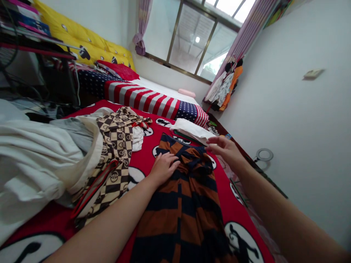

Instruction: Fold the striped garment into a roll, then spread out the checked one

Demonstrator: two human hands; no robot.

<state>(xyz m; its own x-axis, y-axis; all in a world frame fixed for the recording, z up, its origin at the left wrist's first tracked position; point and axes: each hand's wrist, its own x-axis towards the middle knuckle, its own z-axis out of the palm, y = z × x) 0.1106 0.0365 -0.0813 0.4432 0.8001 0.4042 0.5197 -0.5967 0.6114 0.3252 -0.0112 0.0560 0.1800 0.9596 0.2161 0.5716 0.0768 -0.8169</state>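
A brown-and-navy striped garment (175, 215) lies lengthwise in front of me on a red patterned bed cover (225, 212), bunched near its far right part. My left hand (165, 168) rests flat on its upper left side, fingers spread. At its far right corner, my right hand (223, 149) has thumb and forefinger close together on the dark edge; the exact grip is small and partly hidden. Just beyond lies a folded white cloth (193, 129). To the left sit a crumpled beige-and-brown checked garment (116, 149) and a heap of white clothing (33, 157).
Behind stands another bed with a stars-and-stripes cover (142, 95), a red pillow (120, 70) and a yellow cushioned headboard (79, 34). A cluttered table (38, 45) is at left. Clothes hang (227, 86) by the window; a white wall (309, 120) rises at right.
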